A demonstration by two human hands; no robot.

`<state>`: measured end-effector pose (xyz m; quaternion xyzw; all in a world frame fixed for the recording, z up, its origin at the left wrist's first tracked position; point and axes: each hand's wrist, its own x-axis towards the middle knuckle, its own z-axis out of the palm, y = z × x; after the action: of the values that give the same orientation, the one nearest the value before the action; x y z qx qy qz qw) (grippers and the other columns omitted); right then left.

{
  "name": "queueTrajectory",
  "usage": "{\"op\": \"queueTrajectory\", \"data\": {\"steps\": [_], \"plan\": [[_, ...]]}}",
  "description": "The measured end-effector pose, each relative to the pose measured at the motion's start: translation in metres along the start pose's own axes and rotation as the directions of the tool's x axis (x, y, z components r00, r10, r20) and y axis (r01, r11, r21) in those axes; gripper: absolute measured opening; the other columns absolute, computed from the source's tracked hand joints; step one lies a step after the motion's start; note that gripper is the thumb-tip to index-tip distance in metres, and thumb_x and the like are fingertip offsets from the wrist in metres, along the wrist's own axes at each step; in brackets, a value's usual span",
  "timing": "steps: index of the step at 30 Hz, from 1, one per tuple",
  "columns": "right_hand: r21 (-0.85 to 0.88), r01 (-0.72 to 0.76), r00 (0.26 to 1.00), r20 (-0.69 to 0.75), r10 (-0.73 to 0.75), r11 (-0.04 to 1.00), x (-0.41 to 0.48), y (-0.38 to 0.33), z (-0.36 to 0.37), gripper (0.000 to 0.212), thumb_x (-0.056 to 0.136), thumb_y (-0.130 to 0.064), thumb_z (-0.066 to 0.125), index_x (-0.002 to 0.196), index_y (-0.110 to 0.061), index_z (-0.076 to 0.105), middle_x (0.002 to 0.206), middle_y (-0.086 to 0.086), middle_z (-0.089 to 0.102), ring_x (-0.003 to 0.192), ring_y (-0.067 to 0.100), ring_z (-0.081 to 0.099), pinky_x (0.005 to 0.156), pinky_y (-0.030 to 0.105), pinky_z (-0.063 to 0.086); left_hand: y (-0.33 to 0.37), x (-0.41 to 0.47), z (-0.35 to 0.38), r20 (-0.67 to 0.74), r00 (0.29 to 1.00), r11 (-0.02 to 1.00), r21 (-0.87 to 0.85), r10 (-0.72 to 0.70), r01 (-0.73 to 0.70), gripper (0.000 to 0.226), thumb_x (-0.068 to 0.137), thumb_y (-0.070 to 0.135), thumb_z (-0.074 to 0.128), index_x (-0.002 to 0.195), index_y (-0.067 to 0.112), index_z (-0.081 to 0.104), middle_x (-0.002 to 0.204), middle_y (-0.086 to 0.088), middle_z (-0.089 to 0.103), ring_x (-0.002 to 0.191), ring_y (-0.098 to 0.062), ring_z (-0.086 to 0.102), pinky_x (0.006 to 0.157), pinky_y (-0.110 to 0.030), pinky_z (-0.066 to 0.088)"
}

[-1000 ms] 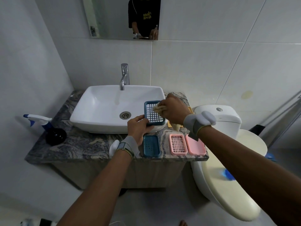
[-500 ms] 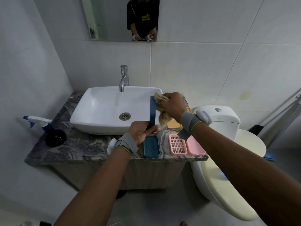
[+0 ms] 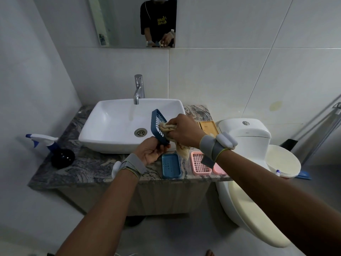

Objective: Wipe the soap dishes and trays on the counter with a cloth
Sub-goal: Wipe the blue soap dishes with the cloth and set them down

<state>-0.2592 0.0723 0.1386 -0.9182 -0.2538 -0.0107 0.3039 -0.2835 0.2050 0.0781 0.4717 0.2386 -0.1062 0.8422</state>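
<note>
- A spray bottle (image 3: 48, 143) with a white and blue trigger head stands at the far left of the marbled desk (image 3: 88, 169), well apart from the hands.
- The white sink (image 3: 110, 126) sits on the desk under a chrome tap (image 3: 138, 88).
- The left hand (image 3: 150, 153) pinches the lower corner of the blue grid tray (image 3: 158, 126), fingers closed on it; the tray is held over the sink's right edge. Half a second ago it stood edge-on to the camera; now it is turned so its grid face shows, tilted up to the left.
- A blue soap dish (image 3: 170, 166) lies flat on the desk's front edge, just below the held tray.
- The right hand (image 3: 184, 133) grips a cream cloth (image 3: 180, 146), fingers wrapped around it, and presses it into the tray's inner face (it was against the tray's upper end before); a tail of cloth hangs down toward the desk.
- A pink grid tray (image 3: 199, 163) and a pink dish (image 3: 219, 169) lie side by side, right of the blue dish, partly behind the right wrist.
- A wooden tray (image 3: 208, 127) lies at the back right.
- The mirror (image 3: 132, 21) shows a black shirt with yellow lettering, too small to read.
</note>
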Motion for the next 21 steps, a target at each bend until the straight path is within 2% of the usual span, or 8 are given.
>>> {"op": "queueTrajectory", "data": {"steps": [3,5,7,11,14,16,18,21], "plan": [[-0.02,-0.033,0.999,-0.037,0.033,0.999,-0.002,0.005,0.003,0.011,0.078,-0.018,0.071,0.085,-0.011,0.077,0.074,0.008,0.069,0.069,0.022,0.061,0.062,0.029,0.051,-0.001,-0.001,-0.001,0.012,0.999,0.999,0.043,-0.034,0.034,0.028,0.099,-0.005,0.034,0.082,-0.001,0.057,0.049,-0.011,0.059,0.03,-0.008,0.053,0.028,-0.009,0.037],[-0.044,-0.065,0.995,-0.081,0.062,0.997,0.001,0.008,0.005,0.011,0.078,-0.015,0.067,0.081,-0.009,0.076,0.077,0.011,0.069,0.069,0.023,0.059,0.058,0.027,0.045,-0.004,-0.002,0.001,0.009,0.999,0.998,0.045,-0.032,0.032,0.028,0.098,-0.008,0.033,0.084,-0.002,0.056,0.063,-0.013,0.057,0.032,-0.008,0.055,0.028,-0.009,0.036],[-0.055,-0.108,0.989,-0.108,0.101,0.993,0.005,0.01,0.005,0.014,0.078,-0.011,0.063,0.081,-0.006,0.075,0.081,0.014,0.069,0.071,0.026,0.061,0.062,0.032,0.051,-0.007,-0.002,0.003,0.014,0.999,0.997,0.073,-0.031,0.03,0.027,0.097,-0.009,0.033,0.086,-0.003,0.056,0.068,-0.013,0.057,0.033,-0.009,0.056,0.029,-0.009,0.037],[-0.023,-0.178,0.974,-0.148,0.172,0.984,0.016,0.013,0.001,0.018,0.081,-0.009,0.058,0.083,-0.004,0.075,0.082,0.015,0.07,0.076,0.031,0.065,0.071,0.041,0.058,-0.013,-0.001,0.004,0.022,0.998,0.984,0.173,-0.059,0.054,0.027,0.097,-0.009,0.034,0.084,-0.006,0.057,0.045,-0.012,0.06,0.029,-0.007,0.051,0.03,-0.01,0.04],[-0.011,-0.176,0.972,-0.162,0.171,0.984,0.019,0.011,0.002,0.018,0.08,-0.01,0.058,0.083,-0.006,0.075,0.076,0.013,0.069,0.073,0.03,0.063,0.066,0.035,0.054,-0.015,0.002,0.004,-0.009,0.998,0.98,0.188,-0.058,0.058,0.027,0.096,-0.01,0.032,0.084,-0.006,0.055,0.043,-0.012,0.06,0.028,-0.006,0.05,0.03,-0.01,0.04],[-0.007,-0.15,0.975,-0.166,0.147,0.989,0.017,0.011,0.005,0.017,0.081,-0.01,0.058,0.08,-0.004,0.074,0.074,0.014,0.069,0.072,0.031,0.062,0.067,0.036,0.054,-0.015,0.004,0.004,-0.022,0.998,0.982,0.181,-0.053,0.056,0.028,0.096,-0.011,0.031,0.083,-0.005,0.055,0.043,-0.013,0.061,0.028,-0.007,0.051,0.03,-0.01,0.04],[-0.015,-0.115,0.982,-0.153,0.111,0.993,0.014,0.011,0.01,0.017,0.08,-0.01,0.058,0.08,-0.003,0.074,0.076,0.017,0.069,0.073,0.03,0.061,0.069,0.039,0.054,-0.015,0.006,0.002,-0.04,0.998,0.984,0.168,-0.047,0.054,0.029,0.095,-0.012,0.031,0.082,-0.004,0.055,0.043,-0.012,0.061,0.028,-0.008,0.052,0.029,-0.011,0.038],[-0.024,-0.064,0.991,-0.117,0.061,0.998,0.005,0.009,0.016,0.018,0.083,-0.016,0.06,0.09,-0.01,0.076,0.085,0.014,0.069,0.077,0.027,0.061,0.071,0.038,0.054,-0.016,0.009,-0.004,-0.057,0.998,0.987,0.154,-0.041,0.049,0.029,0.096,-0.012,0.031,0.08,-0.003,0.054,0.041,-0.011,0.06,0.028,-0.008,0.053,0.027,-0.01,0.037]]}}
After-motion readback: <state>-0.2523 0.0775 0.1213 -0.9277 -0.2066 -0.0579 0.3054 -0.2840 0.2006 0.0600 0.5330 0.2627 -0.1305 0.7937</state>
